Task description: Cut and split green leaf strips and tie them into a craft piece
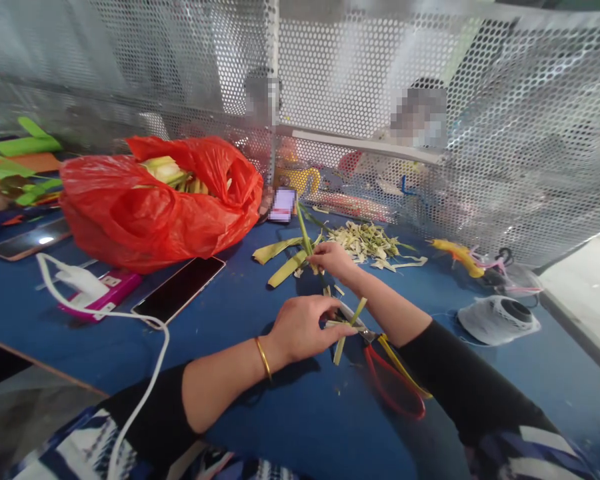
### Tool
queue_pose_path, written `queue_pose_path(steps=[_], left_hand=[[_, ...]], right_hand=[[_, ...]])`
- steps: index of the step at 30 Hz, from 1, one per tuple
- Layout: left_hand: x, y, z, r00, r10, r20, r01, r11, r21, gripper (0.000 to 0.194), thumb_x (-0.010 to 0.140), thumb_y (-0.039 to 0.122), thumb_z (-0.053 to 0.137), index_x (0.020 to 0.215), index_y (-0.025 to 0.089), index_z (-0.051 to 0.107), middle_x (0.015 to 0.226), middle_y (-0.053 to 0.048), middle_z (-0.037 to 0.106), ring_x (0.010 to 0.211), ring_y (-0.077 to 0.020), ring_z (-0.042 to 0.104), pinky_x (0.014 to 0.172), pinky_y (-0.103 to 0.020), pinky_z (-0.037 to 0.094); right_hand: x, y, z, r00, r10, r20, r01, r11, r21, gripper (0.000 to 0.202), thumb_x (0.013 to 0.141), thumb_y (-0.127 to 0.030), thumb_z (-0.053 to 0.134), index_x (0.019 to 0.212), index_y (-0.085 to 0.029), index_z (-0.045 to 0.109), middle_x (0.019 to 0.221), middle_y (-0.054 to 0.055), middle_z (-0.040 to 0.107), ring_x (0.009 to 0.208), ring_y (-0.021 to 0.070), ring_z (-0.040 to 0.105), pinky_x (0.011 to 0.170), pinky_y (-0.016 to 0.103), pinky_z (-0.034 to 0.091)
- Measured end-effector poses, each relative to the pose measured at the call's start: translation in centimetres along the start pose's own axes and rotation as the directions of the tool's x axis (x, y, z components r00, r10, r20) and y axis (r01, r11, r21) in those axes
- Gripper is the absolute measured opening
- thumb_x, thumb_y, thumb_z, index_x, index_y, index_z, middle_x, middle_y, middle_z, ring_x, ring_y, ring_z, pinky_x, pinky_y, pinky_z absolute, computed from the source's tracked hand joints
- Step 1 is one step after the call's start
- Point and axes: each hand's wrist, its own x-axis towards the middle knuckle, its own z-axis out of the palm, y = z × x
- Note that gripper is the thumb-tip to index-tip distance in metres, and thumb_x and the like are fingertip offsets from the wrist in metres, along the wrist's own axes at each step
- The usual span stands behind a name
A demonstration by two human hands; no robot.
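Note:
My left hand [305, 327] is closed in a pinch on a small crossed piece of pale green leaf strips [352, 325]. Farther forward, the fingertips of my right hand [336, 260] are pressed together at the lower end of a long green leaf strip [304, 230]. Flat, yellowish leaf strips [286, 269] lie on the table just left of that hand. Scissors [396, 380] with one red and one yellow handle rest beneath my right forearm, their blades partly hidden behind the left hand. Beyond the right hand is a heap of pale leaf scraps [365, 240].
A red plastic bag [155, 220] with leafy material stands at left. Near it are a dark phone [180, 291], a pink power strip [100, 297] and a white cable [165, 353]. A thread cone [499, 320] lies right. A perforated metal screen [350, 73] borders the back, people behind it.

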Motion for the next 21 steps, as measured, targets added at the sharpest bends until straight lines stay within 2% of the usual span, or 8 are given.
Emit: queue_pose_path(steps=[2, 4, 8, 11, 14, 17, 19, 21], left_hand=[[0.6, -0.6, -0.6, 0.995, -0.02, -0.097, 0.02, 1.0, 0.002, 0.023, 0.091, 0.038, 0.065, 0.1, 0.021, 0.075, 0.097, -0.003, 0.079, 0.089, -0.0187, 0.073, 0.08, -0.026, 0.05], [1.8, -1.6, -1.9, 0.975, -0.06, -0.216, 0.085, 0.99, 0.111, 0.02, 0.095, 0.026, 0.057, 0.101, 0.022, 0.076, 0.104, -0.005, 0.078, 0.098, -0.02, 0.071, 0.085, -0.028, 0.05], [4.4, -4.9, -4.9, 0.903, -0.14, -0.407, 0.32, 0.851, 0.417, 0.029, 0.09, 0.018, 0.06, 0.115, 0.016, 0.073, 0.122, -0.014, 0.071, 0.115, -0.029, 0.063, 0.097, -0.038, 0.048], [5.5, -7.1, -6.1, 0.875, -0.256, -0.411, 0.452, 0.733, 0.508, 0.035, 0.087, 0.027, 0.065, 0.119, 0.016, 0.073, 0.125, -0.017, 0.069, 0.118, -0.0349, 0.06, 0.098, -0.045, 0.046], [5.7, -8.1, -6.6, 0.865, -0.297, -0.404, 0.486, 0.698, 0.526, 0.03, 0.09, 0.026, 0.058, 0.112, 0.019, 0.077, 0.116, -0.017, 0.073, 0.113, -0.0342, 0.063, 0.094, -0.044, 0.047], [5.8, -8.2, -7.1, 0.819, -0.348, -0.457, 0.527, 0.771, 0.358, 0.026, 0.089, 0.024, 0.057, 0.097, 0.019, 0.081, 0.101, -0.015, 0.077, 0.1, -0.031, 0.068, 0.081, -0.037, 0.048], [6.0, -7.7, -7.3, 0.735, -0.418, -0.534, 0.522, 0.851, 0.052, 0.02, 0.084, 0.026, 0.062, 0.086, 0.018, 0.08, 0.085, -0.01, 0.077, 0.085, -0.0256, 0.068, 0.07, -0.032, 0.047], [6.1, -6.7, -7.1, 0.628, -0.519, -0.58, 0.397, 0.854, -0.336, 0.014, 0.078, 0.025, 0.066, 0.078, 0.017, 0.077, 0.07, -0.003, 0.071, 0.068, -0.0182, 0.063, 0.06, -0.026, 0.044]], right_hand=[[-0.1, 0.8, -1.4, 0.998, -0.01, -0.063, 0.012, 0.999, 0.04, 0.022, 0.075, -0.027, 0.067, 0.06, -0.02, 0.054, 0.047, -0.006, 0.053, 0.047, 0.0093, 0.051, 0.051, 0.02, 0.04], [-0.5, 1.8, -2.8, 0.994, 0.0, -0.111, 0.005, 0.999, 0.044, 0.024, 0.074, -0.03, 0.066, 0.059, -0.02, 0.052, 0.047, -0.006, 0.052, 0.047, 0.0096, 0.05, 0.052, 0.021, 0.04], [-2.0, 3.4, -4.6, 0.986, 0.046, -0.163, -0.052, 0.998, -0.034, 0.025, 0.074, -0.031, 0.065, 0.055, -0.021, 0.052, 0.044, -0.005, 0.05, 0.046, 0.0106, 0.048, 0.051, 0.023, 0.037], [-2.7, 3.5, -4.6, 0.979, 0.054, -0.196, -0.081, 0.988, -0.131, 0.022, 0.074, -0.029, 0.065, 0.056, -0.021, 0.055, 0.048, -0.004, 0.054, 0.05, 0.0124, 0.05, 0.053, 0.024, 0.036], [-2.5, 2.5, -4.2, 0.974, 0.033, -0.222, -0.087, 0.967, -0.238, 0.02, 0.075, -0.028, 0.067, 0.058, -0.021, 0.059, 0.057, -0.001, 0.062, 0.061, 0.016, 0.058, 0.058, 0.026, 0.037], [-2.0, 0.9, -4.5, 0.97, -0.001, -0.243, -0.081, 0.941, -0.327, 0.018, 0.076, -0.027, 0.07, 0.06, -0.021, 0.062, 0.068, 0.004, 0.068, 0.071, 0.0192, 0.062, 0.06, 0.027, 0.036], [-1.9, -0.3, -5.0, 0.964, -0.039, -0.264, -0.064, 0.926, -0.371, 0.017, 0.079, -0.029, 0.069, 0.065, -0.02, 0.064, 0.076, 0.006, 0.071, 0.076, 0.0198, 0.062, 0.061, 0.027, 0.036], [-2.2, -1.5, -5.2, 0.961, -0.088, -0.26, -0.018, 0.926, -0.377, 0.021, 0.083, -0.035, 0.067, 0.067, -0.02, 0.065, 0.076, 0.005, 0.071, 0.074, 0.0182, 0.062, 0.06, 0.026, 0.036]])
